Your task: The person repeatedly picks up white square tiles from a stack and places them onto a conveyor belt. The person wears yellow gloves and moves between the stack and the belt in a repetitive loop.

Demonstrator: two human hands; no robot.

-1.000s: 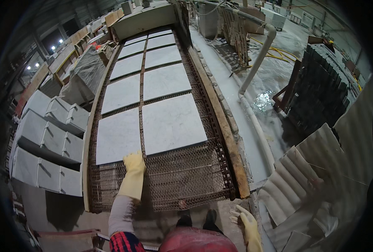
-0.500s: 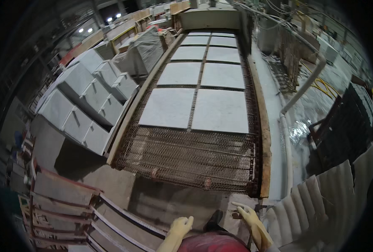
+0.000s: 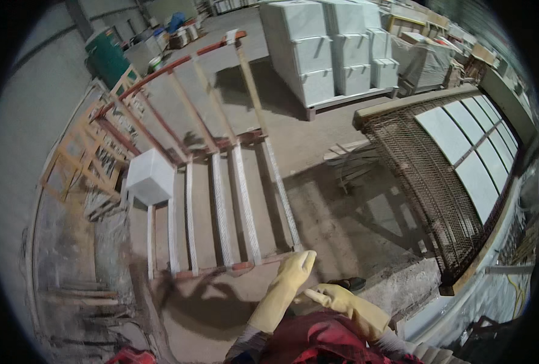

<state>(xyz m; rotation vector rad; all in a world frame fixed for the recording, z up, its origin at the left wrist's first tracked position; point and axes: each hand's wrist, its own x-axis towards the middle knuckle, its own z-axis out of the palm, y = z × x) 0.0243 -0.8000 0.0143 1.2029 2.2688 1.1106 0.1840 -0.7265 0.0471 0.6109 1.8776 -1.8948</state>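
Both my hands wear long pale-yellow gloves. In front of me at the lower middle, my left hand [image 3: 296, 267] has its fingers curled in, with nothing visible in them. It appears over the near corner of a low metal rack [image 3: 239, 203] with padded white bars; whether it touches is unclear. My right hand [image 3: 339, 300] is close by, lower and to the right, with a finger stretched toward the left and nothing seen in it. A white block-like stack [image 3: 151, 176] rests on the rack's left part.
Mesh conveyor [image 3: 424, 176] at right carries several white slabs [image 3: 478, 176]. Stacked white blocks [image 3: 312, 54] stand on a pallet at the back. Wooden frames [image 3: 84, 155] and a green barrel [image 3: 107, 51] are at left. A concrete ledge [image 3: 397, 288] lies beside my right hand.
My view has swung left, so the conveyor now sits at the right and the rack fills the left. My hands have come closer together, and the left one has curled.
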